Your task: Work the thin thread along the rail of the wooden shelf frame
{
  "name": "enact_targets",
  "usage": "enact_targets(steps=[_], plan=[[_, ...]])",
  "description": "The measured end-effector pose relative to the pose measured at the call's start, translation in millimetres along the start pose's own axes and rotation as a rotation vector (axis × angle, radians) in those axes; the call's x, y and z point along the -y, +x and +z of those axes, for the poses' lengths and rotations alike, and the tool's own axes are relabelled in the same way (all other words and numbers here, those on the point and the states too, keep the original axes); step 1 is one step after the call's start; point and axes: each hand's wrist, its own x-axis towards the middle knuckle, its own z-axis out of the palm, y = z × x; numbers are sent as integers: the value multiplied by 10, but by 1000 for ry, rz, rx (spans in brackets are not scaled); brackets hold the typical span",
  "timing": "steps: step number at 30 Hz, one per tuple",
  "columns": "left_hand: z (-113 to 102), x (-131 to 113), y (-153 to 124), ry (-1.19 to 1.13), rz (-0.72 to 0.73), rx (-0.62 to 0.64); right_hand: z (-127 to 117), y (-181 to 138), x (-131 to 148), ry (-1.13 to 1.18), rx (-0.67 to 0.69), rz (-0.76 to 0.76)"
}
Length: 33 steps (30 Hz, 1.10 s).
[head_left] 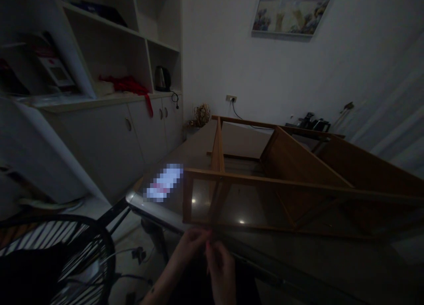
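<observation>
A wooden shelf frame (285,181) lies on its side across a glossy table (195,150). Both my hands meet at the frame's near bottom rail, close to the table's front edge. My left hand (188,245) has its fingers pinched together at the rail. My right hand (220,265) is also closed, fingertips touching those of the left. Whatever sits between the fingers is too small and dark to name. A lit phone (164,182) lies on the table just left of the frame.
White cabinets (132,133) with open shelves line the left wall, holding a kettle (162,78) and red cloth (127,84). A black wire chair (56,252) stands at lower left. A picture (291,9) hangs on the back wall. The room is dim.
</observation>
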Motion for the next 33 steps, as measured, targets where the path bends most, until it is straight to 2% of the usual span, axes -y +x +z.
enact_targets(steps=[4, 12, 19, 24, 33], plan=[[18, -2, 3, 0, 0, 10, -68, -11, 95, -244, 2, -118], [12, -46, -62, 91, 44, -31, -87, -56, -59, -282, -39, -268], [57, -114, -85, 72, 49, -47, -83, -59, -31, -299, 73, -234], [44, -64, -49, 58, 52, -46, -91, -66, -35, -281, 43, -230], [43, -35, -78, 21, 43, -69, -70, -64, 67, -269, 104, -223]])
